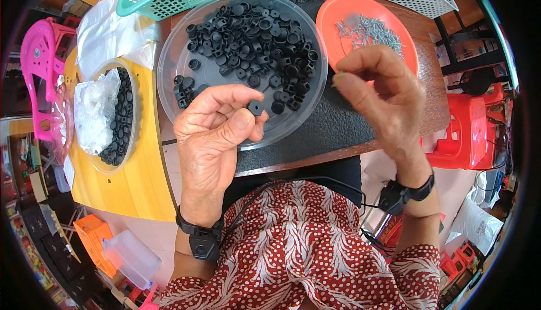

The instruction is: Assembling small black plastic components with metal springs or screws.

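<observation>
in the head view, looking down, the left hand (211, 132) is closed at the fingertips, thumb and fingers gripping a small black round part (256, 107) above the near edge of a clear round tub (169, 67) holding many black plastic pieces (251, 39). the right hand (391, 96) is raised, thumb and forefinger pinched together on what seems a tiny object (337, 79), too small to identify. just beyond it, an orange plate (331, 25) beside the tub bears a pile of silvery screws (372, 32).
</observation>
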`<state>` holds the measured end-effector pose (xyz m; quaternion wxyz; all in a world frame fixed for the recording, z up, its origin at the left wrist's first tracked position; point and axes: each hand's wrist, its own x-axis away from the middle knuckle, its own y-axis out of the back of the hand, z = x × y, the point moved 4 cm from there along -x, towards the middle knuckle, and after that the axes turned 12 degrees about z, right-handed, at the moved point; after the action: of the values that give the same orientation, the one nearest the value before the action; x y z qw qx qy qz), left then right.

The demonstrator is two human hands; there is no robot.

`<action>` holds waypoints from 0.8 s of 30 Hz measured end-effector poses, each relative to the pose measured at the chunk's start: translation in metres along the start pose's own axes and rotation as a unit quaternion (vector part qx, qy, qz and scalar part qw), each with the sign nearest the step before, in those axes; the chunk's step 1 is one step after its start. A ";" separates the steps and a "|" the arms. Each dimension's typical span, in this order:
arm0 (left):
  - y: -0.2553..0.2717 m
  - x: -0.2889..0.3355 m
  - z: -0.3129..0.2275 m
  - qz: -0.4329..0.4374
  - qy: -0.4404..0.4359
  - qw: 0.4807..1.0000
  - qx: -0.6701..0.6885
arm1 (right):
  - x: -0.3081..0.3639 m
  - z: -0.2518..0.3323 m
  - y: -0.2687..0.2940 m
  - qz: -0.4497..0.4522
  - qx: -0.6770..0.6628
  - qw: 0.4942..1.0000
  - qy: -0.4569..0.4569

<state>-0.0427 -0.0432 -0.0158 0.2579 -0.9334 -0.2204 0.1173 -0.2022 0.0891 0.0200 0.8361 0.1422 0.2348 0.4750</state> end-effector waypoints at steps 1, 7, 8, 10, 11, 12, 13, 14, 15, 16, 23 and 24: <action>-0.001 -0.001 0.001 0.002 0.007 1.000 -0.003 | 0.001 0.003 -0.008 -0.006 -0.070 0.997 -0.008; -0.001 0.002 0.000 -0.017 0.024 0.999 -0.028 | 0.001 0.016 -0.044 0.013 -0.210 0.977 0.023; -0.003 0.003 0.000 -0.017 0.025 0.999 -0.027 | 0.001 0.016 -0.047 -0.013 -0.213 0.975 0.069; -0.006 0.004 0.001 -0.033 0.030 0.998 -0.032 | 0.003 0.018 -0.054 -0.020 -0.228 0.970 0.085; -0.007 0.004 0.001 -0.035 0.030 0.998 -0.031 | 0.004 0.018 -0.055 -0.030 -0.230 0.970 0.080; -0.007 0.004 0.001 -0.034 0.030 0.999 -0.028 | 0.005 0.018 -0.056 -0.040 -0.232 0.969 0.075; -0.008 0.005 0.001 -0.033 0.031 0.999 -0.025 | 0.005 0.016 -0.057 -0.038 -0.232 0.969 0.075; -0.007 0.005 0.001 -0.034 0.030 0.999 -0.024 | 0.006 0.015 -0.058 -0.045 -0.216 0.971 0.091; -0.007 0.006 0.002 -0.029 0.032 0.999 -0.021 | 0.007 0.015 -0.059 -0.052 -0.201 0.972 0.107; -0.007 0.006 0.002 -0.024 0.034 0.999 -0.019 | 0.007 0.014 -0.060 -0.051 -0.201 0.972 0.107; -0.009 0.009 0.001 -0.028 0.033 0.999 -0.026 | 0.012 0.016 -0.063 -0.071 -0.192 0.973 0.107; -0.009 0.008 0.001 -0.024 0.033 0.999 -0.023 | 0.012 0.015 -0.063 -0.077 -0.194 0.972 0.108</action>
<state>-0.0388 -0.0322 -0.0124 0.2465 -0.9368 -0.2366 0.0755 -0.1432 0.0670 0.0002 0.8516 -0.0937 0.2372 0.4579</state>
